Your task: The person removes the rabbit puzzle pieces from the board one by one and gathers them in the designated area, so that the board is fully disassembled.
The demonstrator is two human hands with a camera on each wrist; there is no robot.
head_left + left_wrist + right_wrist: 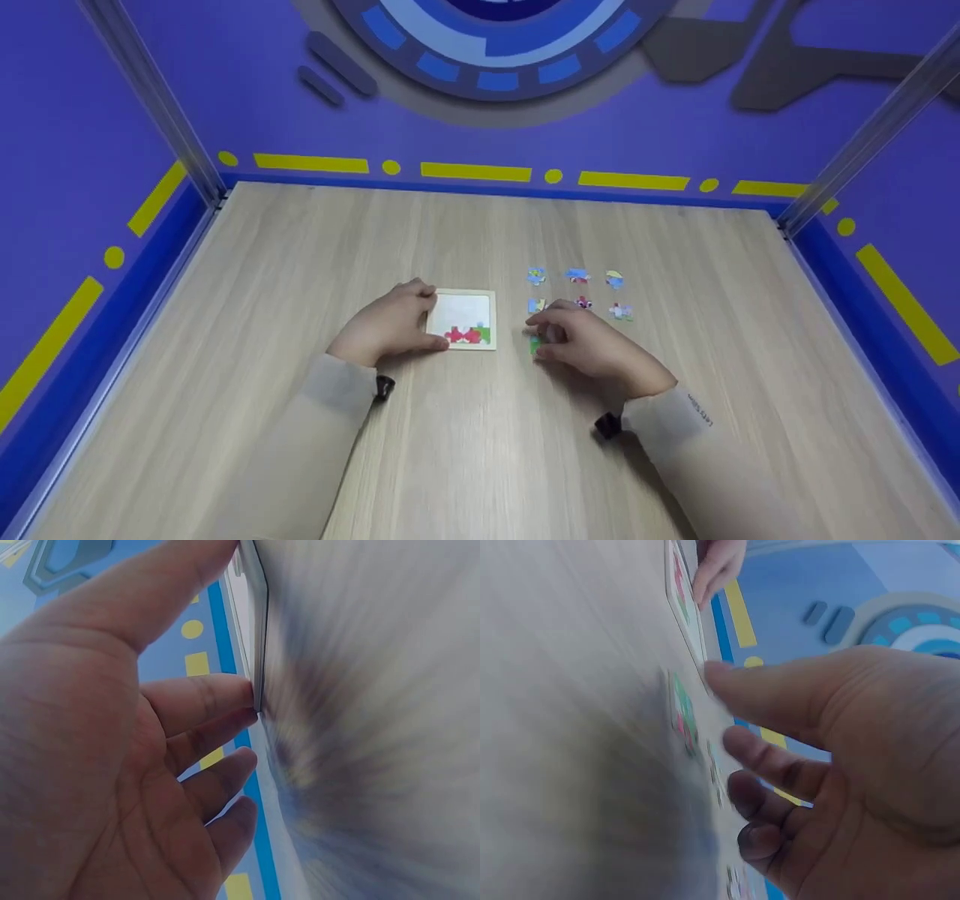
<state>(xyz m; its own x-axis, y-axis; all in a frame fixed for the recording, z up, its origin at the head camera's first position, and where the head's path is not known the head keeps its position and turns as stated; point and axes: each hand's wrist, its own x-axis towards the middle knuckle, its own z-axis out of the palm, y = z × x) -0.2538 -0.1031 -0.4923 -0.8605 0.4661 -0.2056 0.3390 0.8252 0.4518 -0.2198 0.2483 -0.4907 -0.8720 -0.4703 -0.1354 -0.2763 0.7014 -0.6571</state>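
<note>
A small square puzzle tray [493, 319] with a pale wooden rim lies on the table, red and green pieces fitted along its near side. My left hand [394, 322] holds it by its left side, thumb at the near corner and fingers at the far one; the left wrist view shows fingertips against the tray's edge [259, 637]. My right hand [600, 345] hovers at a green jigsaw piece [535, 345] right of the tray. In the right wrist view this green and red piece [682, 714] lies on the table, apart from the loosely bent fingers.
Several loose jigsaw pieces lie in rows beyond my right hand, among them a blue one [536, 275], a yellow and blue one [615, 279] and a pale one [621, 311]. Blue panels [480, 135] with yellow marks wall in the wooden table [480, 450].
</note>
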